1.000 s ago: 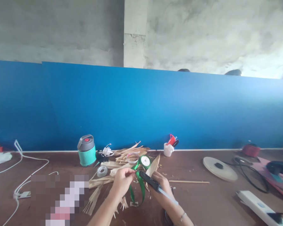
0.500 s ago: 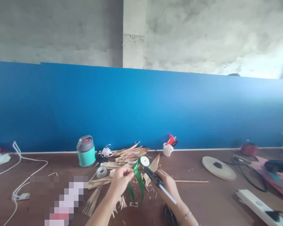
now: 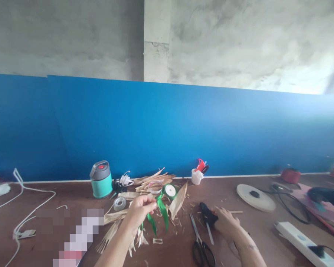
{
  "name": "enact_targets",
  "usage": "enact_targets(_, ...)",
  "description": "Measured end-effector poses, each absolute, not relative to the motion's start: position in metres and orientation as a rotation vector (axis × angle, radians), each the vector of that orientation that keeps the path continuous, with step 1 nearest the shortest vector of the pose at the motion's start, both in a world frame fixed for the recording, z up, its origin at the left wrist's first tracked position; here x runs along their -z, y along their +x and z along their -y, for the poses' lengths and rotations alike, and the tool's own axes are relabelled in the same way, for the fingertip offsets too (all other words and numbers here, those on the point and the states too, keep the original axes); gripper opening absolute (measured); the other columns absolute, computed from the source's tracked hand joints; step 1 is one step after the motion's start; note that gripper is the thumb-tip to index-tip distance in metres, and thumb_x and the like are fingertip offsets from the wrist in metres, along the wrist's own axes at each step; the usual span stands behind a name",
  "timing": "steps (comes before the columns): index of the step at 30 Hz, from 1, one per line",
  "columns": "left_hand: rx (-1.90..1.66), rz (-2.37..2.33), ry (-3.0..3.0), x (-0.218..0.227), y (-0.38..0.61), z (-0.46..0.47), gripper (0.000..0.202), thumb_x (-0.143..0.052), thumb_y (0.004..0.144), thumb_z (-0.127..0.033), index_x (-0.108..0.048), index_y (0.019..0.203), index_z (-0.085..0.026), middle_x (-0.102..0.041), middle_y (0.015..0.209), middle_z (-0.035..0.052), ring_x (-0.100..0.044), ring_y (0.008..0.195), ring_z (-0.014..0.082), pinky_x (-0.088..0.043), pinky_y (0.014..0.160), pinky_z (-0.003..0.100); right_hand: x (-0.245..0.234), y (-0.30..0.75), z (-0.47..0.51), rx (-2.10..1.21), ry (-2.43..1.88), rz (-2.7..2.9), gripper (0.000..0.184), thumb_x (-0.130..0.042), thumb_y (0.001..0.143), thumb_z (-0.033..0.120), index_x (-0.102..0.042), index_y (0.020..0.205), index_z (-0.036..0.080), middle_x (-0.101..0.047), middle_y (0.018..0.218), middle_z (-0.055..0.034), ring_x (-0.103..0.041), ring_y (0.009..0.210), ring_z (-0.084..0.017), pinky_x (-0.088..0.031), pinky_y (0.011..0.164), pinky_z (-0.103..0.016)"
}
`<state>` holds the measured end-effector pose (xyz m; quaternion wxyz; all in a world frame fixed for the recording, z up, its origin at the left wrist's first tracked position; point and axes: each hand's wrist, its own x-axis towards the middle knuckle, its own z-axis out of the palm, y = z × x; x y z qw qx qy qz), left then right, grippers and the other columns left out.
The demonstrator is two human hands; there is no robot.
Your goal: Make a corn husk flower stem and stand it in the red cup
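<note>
Pinching the green ribbon (image 3: 163, 210), the left hand (image 3: 141, 210) kept a narrow grip; the right hand (image 3: 226, 223) was at the black glue gun (image 3: 207, 213) near scissors (image 3: 195, 225), its grip unclear.

Scissors (image 3: 198, 237) lie between ribbon (image 3: 163, 213) and glue gun (image 3: 207, 213).

The left hand (image 3: 141, 209) was bare, with slim fingers (image 3: 148, 198), and narrowed at the wrist (image 3: 128, 224) before the left forearm (image 3: 114, 243), which was bare as far as the bottom edge of the view. The right hand (image 3: 227, 223) was bare too. Near the wrist, the right forearm (image 3: 246, 239) wore a thin bracelet (image 3: 248, 247), a fine, pale band, metallic-looking, with links or charms too small to make out. Beyond it, the forearm was uncovered and broadened smoothly.
</note>
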<state>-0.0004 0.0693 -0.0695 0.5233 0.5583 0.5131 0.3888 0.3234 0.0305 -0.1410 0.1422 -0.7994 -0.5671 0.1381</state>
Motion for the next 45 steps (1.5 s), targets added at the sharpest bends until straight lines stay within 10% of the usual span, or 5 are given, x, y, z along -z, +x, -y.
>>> enact_targets(4,-0.935,-1.213,1.327,0.065,0.001,-0.064,0.027,-0.066,0.059,-0.038,-0.066,0.074,-0.016,-0.065,0.065,0.0011,-0.057,0.060,0.0146,-0.043,0.065,0.029,0.128,0.300,-0.032,-0.337,-2.220,1.546,0.030,-0.054,0.068,0.005,-0.069,0.092,0.013,-0.060,0.112,-0.0249,-0.045,0.115,-0.046,-0.029,0.088,-0.066)
enact_targets(10,-0.933,-1.221,1.402,0.058,0.009,-0.055,0.022,-0.063,0.063,-0.032,-0.067,0.075,-0.015,-0.064,0.065,0.0010,-0.057,0.060,0.0154,-0.043,0.063,0.028,0.103,0.210,-0.034,-0.634,-1.636,1.649,0.036,-0.042,0.090,0.042,-0.070,0.095,0.021,-0.071,0.088,-0.0047,-0.064,0.085,-0.021,-0.048,0.075,-0.029)
enact_targets(14,-0.954,-1.259,1.528,0.060,0.015,-0.052,0.018,-0.059,0.067,-0.030,-0.068,0.073,-0.015,-0.064,0.061,0.0028,-0.059,0.061,0.0190,-0.043,0.060,0.029,0.101,0.169,-0.029,-1.141,-1.081,1.269,0.048,-0.065,0.070,0.060,-0.072,0.083,0.015,-0.068,0.072,-0.0043,-0.060,0.070,-0.020,-0.045,0.064,-0.027)
enact_targets(20,-1.095,-1.367,1.833,0.069,0.020,-0.049,0.015,-0.055,0.075,-0.023,-0.069,0.075,-0.020,-0.072,0.081,0.0072,-0.063,0.082,0.0263,-0.041,0.080,0.036,0.104,0.165,-0.026,-1.153,-1.148,1.068,0.046,-0.075,0.056,0.059,-0.065,0.057,0.013,-0.051,0.050,0.0022,-0.037,0.049,-0.009,-0.029,0.048,-0.022)
enact_targets(45,-1.317,-1.416,2.601,0.083,0.024,-0.039,0.026,-0.040,0.088,-0.010,-0.063,0.085,-0.022,-0.065,0.078,0.0015,-0.063,0.079,0.0178,-0.027,0.094,0.043,0.088,0.152,-0.020,-1.142,-1.179,0.986,0.032,-0.071,0.058,0.044,-0.069,0.058,0.012,-0.054,0.051,-0.0005,-0.040,0.053,-0.011,-0.029,0.052,-0.024)
